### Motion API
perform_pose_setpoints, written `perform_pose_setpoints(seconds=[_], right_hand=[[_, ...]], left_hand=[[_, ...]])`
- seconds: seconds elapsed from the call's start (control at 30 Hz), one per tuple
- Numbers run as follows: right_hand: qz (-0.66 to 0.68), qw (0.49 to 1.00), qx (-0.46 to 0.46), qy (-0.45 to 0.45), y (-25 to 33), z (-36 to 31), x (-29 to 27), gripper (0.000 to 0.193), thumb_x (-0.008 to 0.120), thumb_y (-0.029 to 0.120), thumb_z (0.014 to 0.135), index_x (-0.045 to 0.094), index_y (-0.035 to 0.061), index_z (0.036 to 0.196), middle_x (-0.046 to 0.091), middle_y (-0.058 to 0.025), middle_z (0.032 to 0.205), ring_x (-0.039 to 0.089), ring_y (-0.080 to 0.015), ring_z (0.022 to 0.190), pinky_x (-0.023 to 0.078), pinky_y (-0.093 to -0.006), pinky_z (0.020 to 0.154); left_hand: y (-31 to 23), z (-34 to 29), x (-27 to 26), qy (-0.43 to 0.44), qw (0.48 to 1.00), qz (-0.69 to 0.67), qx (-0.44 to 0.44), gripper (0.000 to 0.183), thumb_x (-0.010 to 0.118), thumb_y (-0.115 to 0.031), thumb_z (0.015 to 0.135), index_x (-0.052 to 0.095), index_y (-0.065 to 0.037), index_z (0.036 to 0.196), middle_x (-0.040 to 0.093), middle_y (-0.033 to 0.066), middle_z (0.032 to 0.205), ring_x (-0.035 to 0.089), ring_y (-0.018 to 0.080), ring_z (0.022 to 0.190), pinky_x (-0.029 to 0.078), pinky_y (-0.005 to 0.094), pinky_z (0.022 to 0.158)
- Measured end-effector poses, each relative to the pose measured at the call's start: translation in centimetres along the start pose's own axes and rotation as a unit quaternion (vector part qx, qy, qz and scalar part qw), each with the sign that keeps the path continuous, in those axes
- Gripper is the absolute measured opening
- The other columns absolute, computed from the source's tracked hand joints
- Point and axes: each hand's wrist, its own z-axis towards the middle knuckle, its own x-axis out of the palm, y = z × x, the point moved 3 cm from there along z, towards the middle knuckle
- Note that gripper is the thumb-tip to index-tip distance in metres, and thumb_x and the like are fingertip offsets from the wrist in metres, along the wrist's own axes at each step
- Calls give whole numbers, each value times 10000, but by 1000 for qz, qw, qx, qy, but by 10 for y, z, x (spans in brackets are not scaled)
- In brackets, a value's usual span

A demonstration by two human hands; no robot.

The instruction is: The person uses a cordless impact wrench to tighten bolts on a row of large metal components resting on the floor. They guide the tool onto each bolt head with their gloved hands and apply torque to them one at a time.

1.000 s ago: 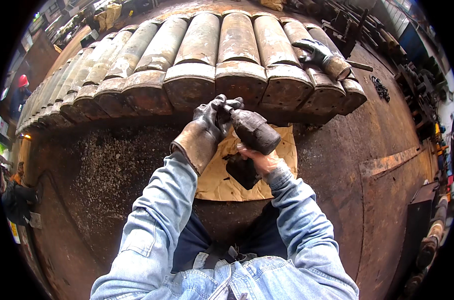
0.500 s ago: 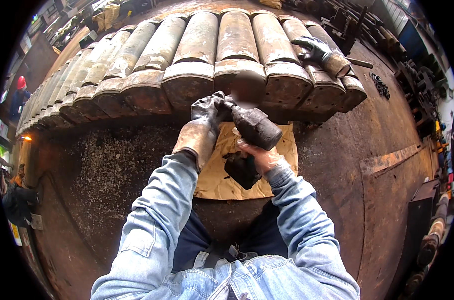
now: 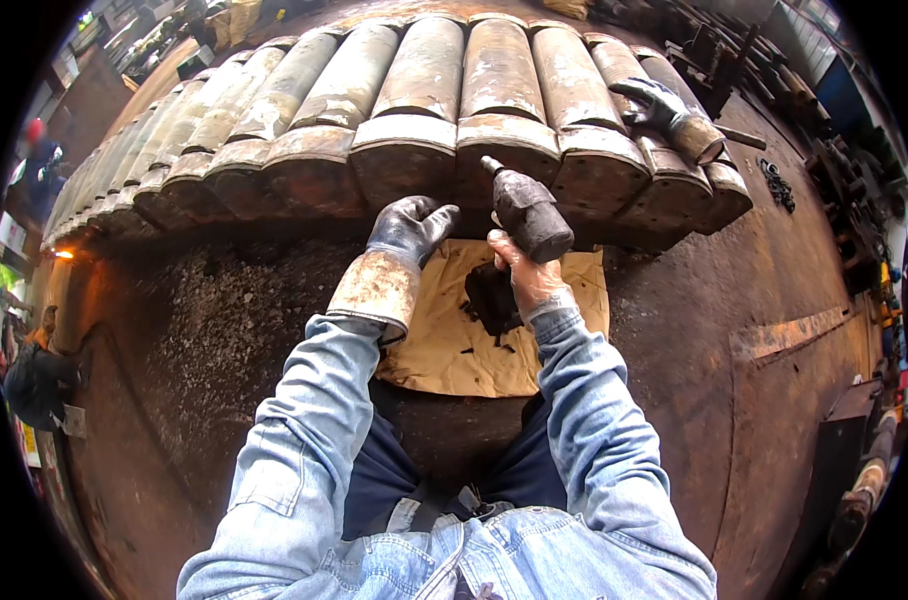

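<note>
My right hand (image 3: 526,272) is wrapped round the grip of a dark, grimy cordless impact driver (image 3: 534,217). Its nose points up and away, toward the end faces of the row of metal cylinders (image 3: 501,70), and nothing long shows in its tip. To the left, my left hand (image 3: 410,228) wears a dark-coated work glove with a stained cuff. Its fingers are curled in near the lower edge of a cylinder block, apart from the driver; whatever they may hold is hidden. Below both hands lies a brown paper sheet (image 3: 444,345) with dark bits on it.
An empty-looking work glove (image 3: 674,115) rests on the cylinders at the right. Grey debris (image 3: 224,320) is scattered over the floor at left. A flat rusty strip (image 3: 799,333) lies at right. A person (image 3: 42,165) and an orange glow (image 3: 65,254) are at far left.
My left hand has come off the driver's nose and dropped slightly closer to me. The driver has moved right, its nose now free. The whole view has shifted slightly.
</note>
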Motion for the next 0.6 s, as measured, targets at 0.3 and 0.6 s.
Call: perform_pose_setpoints(seconds=[0.3,0.6], right_hand=[[68,996,-43,-30,-42,26,33,345,773,261,918,683,78,1197,645,13,875,579,-137,808,466,-298,776],[-137,980,-127,-76,-63,31,54,369,704,99,950,608,47,1302,696,-32,1143,656,-132,975,554,-278,851]], left_hand=[[9,-9,-25,-21,988,-154,-1,219,787,-179,926,751,10,1031,742,25,947,652,92,870,539,278,804],[14,-10,-30,-20,987,-158,16,226,777,-181,933,747,2,1064,741,23,962,655,96,872,539,278,805]])
